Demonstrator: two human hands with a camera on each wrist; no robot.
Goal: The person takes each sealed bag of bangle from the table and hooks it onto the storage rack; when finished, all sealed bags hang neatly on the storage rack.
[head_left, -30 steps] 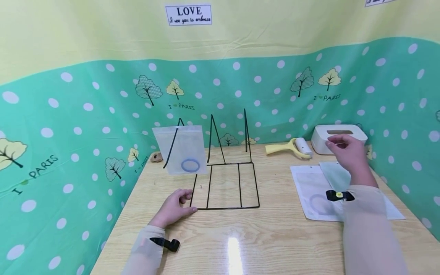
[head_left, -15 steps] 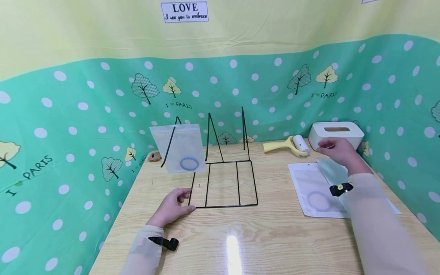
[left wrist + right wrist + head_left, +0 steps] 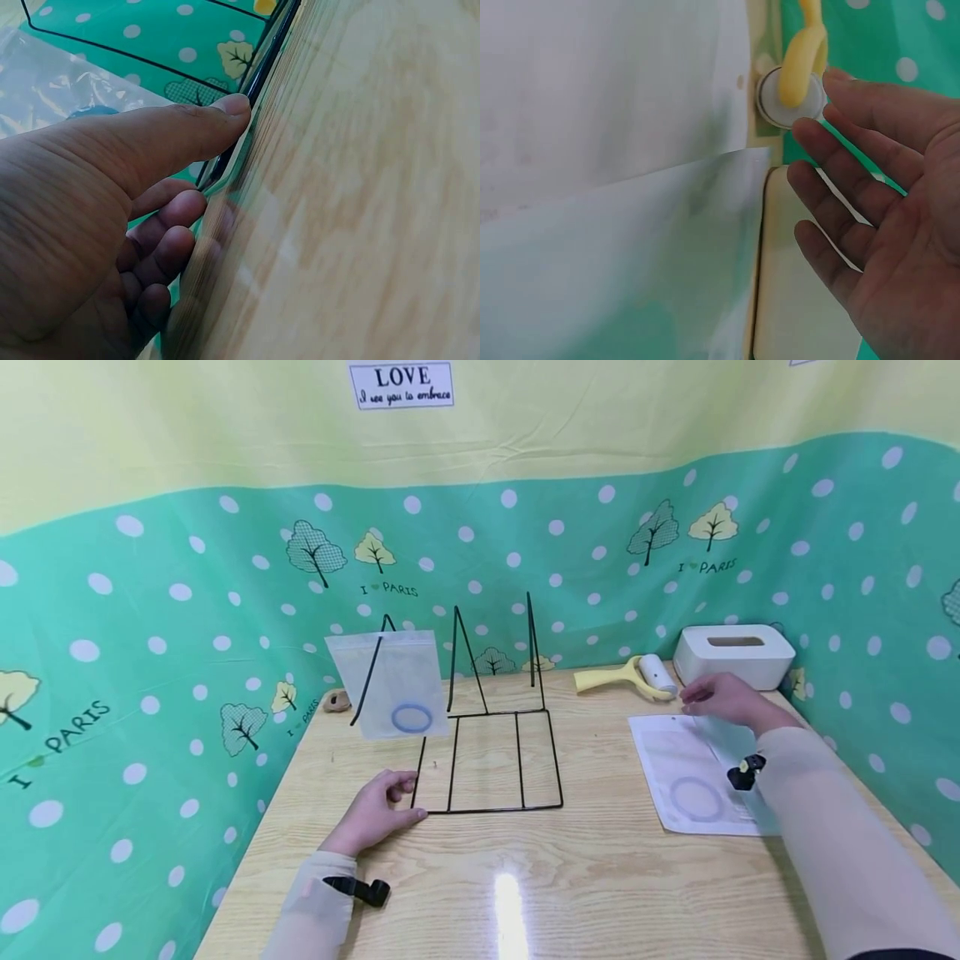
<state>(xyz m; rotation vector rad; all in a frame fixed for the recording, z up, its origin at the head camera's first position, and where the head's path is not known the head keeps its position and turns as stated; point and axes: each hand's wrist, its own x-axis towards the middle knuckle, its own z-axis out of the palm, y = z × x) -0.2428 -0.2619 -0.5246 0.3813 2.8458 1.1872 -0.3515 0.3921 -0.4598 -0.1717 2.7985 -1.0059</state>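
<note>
A black wire rack [image 3: 486, 810] with three upright pointed prongs stands on the wooden table. My left hand [image 3: 371, 814] holds its near left corner, thumb on the front wire and fingers curled beside the left bar. A translucent zip bag [image 3: 390, 672] with a blue ring [image 3: 412, 718] at its bottom leans in the leftmost prong. On the right lie a flat white bag [image 3: 667, 760] showing a pale ring and, partly over it, a pale green sheet or bag [image 3: 727, 737]. Just above their far edges hovers my right hand [image 3: 723, 700], fingers loosely bent and holding nothing in the right wrist view.
Behind the bags stands a white tissue box [image 3: 768, 664] with a slot on top. A yellow-handled lint roller [image 3: 615, 676] lies left of it. A small brown object [image 3: 337, 701] sits at the back left. Patterned green cloth [image 3: 495, 543] hangs behind and at both sides.
My right hand has come down and left from beside the tissue box to the far edge of the flat bags. The left hand stays on the rack corner.
</note>
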